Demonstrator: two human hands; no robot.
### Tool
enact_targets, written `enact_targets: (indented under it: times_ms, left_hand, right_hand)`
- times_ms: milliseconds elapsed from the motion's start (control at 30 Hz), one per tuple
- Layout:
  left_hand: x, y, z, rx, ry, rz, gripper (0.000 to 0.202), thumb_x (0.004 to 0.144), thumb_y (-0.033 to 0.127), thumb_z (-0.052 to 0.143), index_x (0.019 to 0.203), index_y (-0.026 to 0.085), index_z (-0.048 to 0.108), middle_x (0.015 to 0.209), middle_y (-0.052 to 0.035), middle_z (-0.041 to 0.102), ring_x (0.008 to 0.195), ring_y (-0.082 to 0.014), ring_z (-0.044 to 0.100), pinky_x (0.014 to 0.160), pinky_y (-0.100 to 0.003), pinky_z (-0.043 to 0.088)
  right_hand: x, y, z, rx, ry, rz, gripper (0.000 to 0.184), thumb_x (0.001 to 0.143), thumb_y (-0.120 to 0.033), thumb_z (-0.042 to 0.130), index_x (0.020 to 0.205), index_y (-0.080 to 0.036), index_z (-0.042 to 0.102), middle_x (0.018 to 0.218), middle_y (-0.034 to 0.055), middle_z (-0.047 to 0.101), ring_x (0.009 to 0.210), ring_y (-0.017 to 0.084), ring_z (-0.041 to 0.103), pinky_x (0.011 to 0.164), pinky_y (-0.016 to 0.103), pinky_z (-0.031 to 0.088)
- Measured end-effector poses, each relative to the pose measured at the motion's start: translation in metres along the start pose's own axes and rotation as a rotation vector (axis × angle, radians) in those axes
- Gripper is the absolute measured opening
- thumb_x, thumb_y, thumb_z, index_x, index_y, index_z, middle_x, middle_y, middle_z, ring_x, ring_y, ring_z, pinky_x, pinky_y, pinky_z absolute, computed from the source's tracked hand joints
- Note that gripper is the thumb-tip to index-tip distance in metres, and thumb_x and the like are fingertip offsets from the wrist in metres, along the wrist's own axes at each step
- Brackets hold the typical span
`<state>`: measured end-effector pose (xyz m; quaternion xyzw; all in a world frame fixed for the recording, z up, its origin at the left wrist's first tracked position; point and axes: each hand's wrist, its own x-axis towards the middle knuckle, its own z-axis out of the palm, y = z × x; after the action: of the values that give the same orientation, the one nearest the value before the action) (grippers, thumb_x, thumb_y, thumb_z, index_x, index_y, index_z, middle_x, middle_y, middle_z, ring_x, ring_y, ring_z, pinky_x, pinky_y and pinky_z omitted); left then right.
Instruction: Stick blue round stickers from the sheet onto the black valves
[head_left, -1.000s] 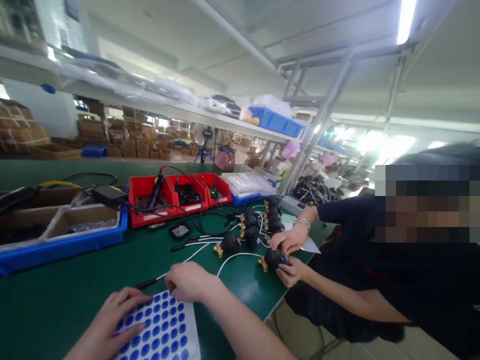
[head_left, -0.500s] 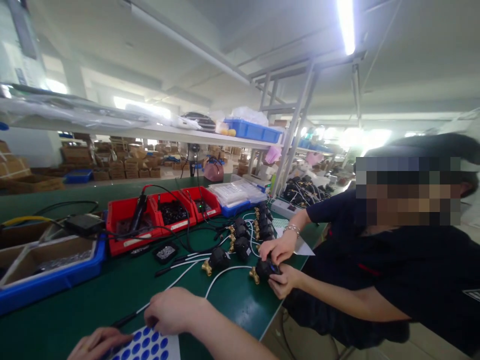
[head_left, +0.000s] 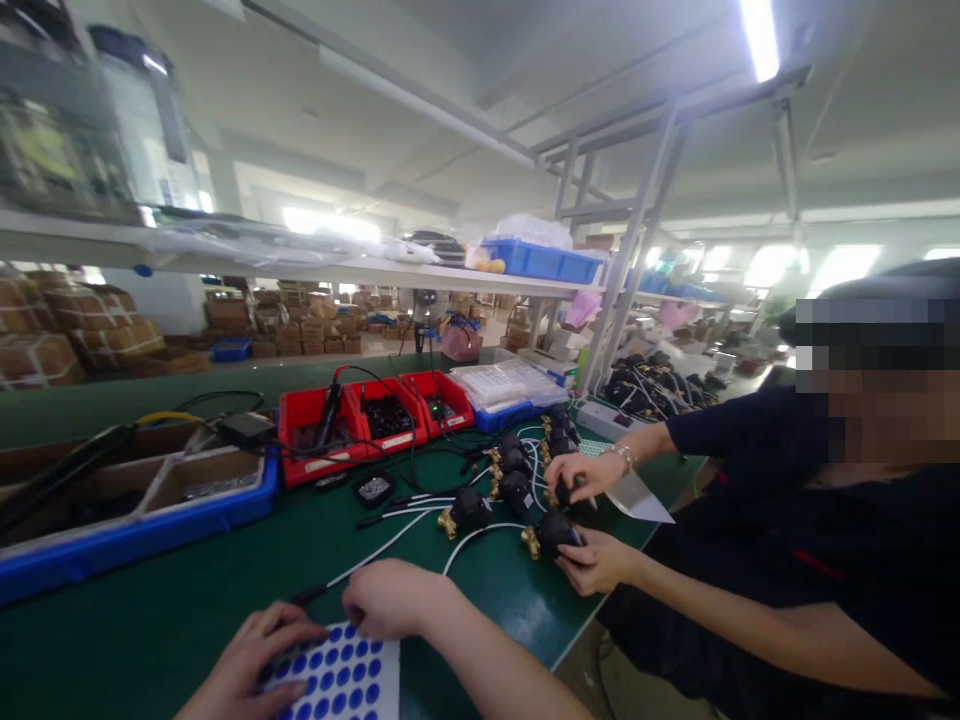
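Note:
A white sheet of round blue stickers lies at the bottom of the view on the green bench. My left hand rests on its left side, thumb and fingers apart, pressing on the paper without gripping it. At the sheet's upper edge my right hand is closed, its fingers curled down toward the stickers. Whatever its fingertips hold is hidden behind the hand. Just beyond, a white cable with a black connector end runs toward the black-and-brass valve units.
A co-worker's hands hold a black valve body at the right. Red bins and a blue divided tray stand at the back and left. A small black dish holds tiny parts. A shelf crosses above.
The view has swung left, so the bench appears further right. More of my left hand and the sticker sheet shows. One co-worker's hand has lifted off the valve body toward the back.

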<state>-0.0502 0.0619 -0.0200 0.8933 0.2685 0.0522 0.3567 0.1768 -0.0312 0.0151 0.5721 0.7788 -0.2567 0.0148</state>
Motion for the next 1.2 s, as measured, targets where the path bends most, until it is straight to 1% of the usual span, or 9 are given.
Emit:
enact_targets:
  times_ms: [100,200,467,600,733,833,933,1067,1200]
  left_hand:
    - [0.001,0.019,-0.008,0.144,-0.207,-0.061,0.039,0.079,0.042,0.062,0.115,0.031,0.071,0.12,-0.0082,0.051,0.114,-0.0283,0.044,0.101,-0.041,0.033]
    - [0.001,0.036,-0.015,0.191,-0.263,-0.144,0.043,0.079,0.032,0.064,0.121,0.027,0.068,0.124,-0.0075,0.048,0.118,-0.0255,0.041,0.105,-0.038,0.028]
    - [-0.003,0.059,-0.021,0.171,-0.249,-0.199,0.039,0.077,0.021,0.064,0.115,0.026,0.068,0.12,-0.0041,0.05,0.118,-0.0225,0.04,0.104,-0.035,0.027]
    - [0.01,0.068,-0.016,0.222,-0.229,-0.196,0.035,0.076,0.023,0.064,0.111,0.025,0.068,0.118,-0.0032,0.053,0.116,-0.0234,0.043,0.102,-0.038,0.029]
    - [0.044,0.088,0.013,0.032,-0.059,-0.09,0.033,0.08,0.028,0.067,0.112,0.018,0.065,0.115,-0.0058,0.055,0.108,-0.0206,0.051,0.096,-0.036,0.038]
    - [0.084,0.111,0.047,-0.034,0.021,-0.018,0.043,0.082,0.029,0.069,0.122,0.017,0.058,0.121,-0.0055,0.052,0.108,-0.0181,0.051,0.097,-0.033,0.041]
    - [0.128,0.133,0.08,-0.074,0.092,0.053,0.051,0.081,0.026,0.072,0.128,0.015,0.054,0.129,-0.0064,0.05,0.121,-0.0176,0.046,0.108,-0.03,0.036]
    - [0.173,0.146,0.11,-0.114,0.095,0.087,0.067,0.074,0.019,0.076,0.135,0.008,0.051,0.135,-0.0113,0.048,0.128,-0.0223,0.041,0.114,-0.036,0.03]
    - [0.181,0.138,0.115,-0.213,0.05,0.129,0.05,0.068,0.01,0.075,0.116,0.012,0.062,0.115,-0.0066,0.059,0.111,-0.0212,0.052,0.103,-0.038,0.039]
  right_hand:
    - [-0.004,-0.001,0.006,0.038,0.043,-0.007,0.022,0.085,-0.023,0.059,0.102,-0.014,0.07,0.098,0.0036,0.062,0.081,0.014,0.051,0.06,0.024,0.033]
    - [-0.008,-0.002,0.009,0.096,0.069,-0.016,0.018,0.082,-0.018,0.062,0.097,-0.01,0.07,0.097,0.006,0.063,0.081,0.014,0.052,0.062,0.023,0.032]
    - [-0.016,0.003,0.021,0.326,0.158,-0.031,0.01,0.076,-0.01,0.063,0.086,-0.008,0.066,0.091,0.0064,0.059,0.078,0.013,0.048,0.067,0.022,0.033]
    - [-0.039,0.008,0.033,0.636,0.419,0.079,0.004,0.077,-0.008,0.061,0.081,-0.01,0.062,0.083,0.0035,0.058,0.074,0.011,0.049,0.066,0.021,0.035]
    - [-0.069,0.033,0.046,1.038,0.847,0.293,0.022,0.083,-0.032,0.057,0.083,-0.01,0.056,0.078,0.0054,0.057,0.072,0.014,0.053,0.068,0.026,0.042]
    - [-0.09,0.061,0.055,1.273,1.135,0.484,0.05,0.072,-0.057,0.064,0.085,-0.01,0.054,0.074,0.0063,0.056,0.069,0.016,0.054,0.068,0.029,0.044]
    - [-0.101,0.082,0.061,1.462,1.365,0.639,0.065,0.058,-0.063,0.075,0.088,-0.008,0.057,0.077,0.0069,0.058,0.072,0.015,0.054,0.072,0.028,0.045]
    - [-0.101,0.094,0.065,1.664,1.471,0.687,0.075,0.043,-0.062,0.085,0.086,-0.007,0.06,0.077,0.0056,0.059,0.071,0.014,0.054,0.069,0.026,0.044]
    - [-0.099,0.094,0.066,1.733,1.492,0.647,0.071,0.043,-0.06,0.087,0.082,-0.007,0.061,0.068,0.0007,0.053,0.063,0.01,0.046,0.061,0.024,0.036]
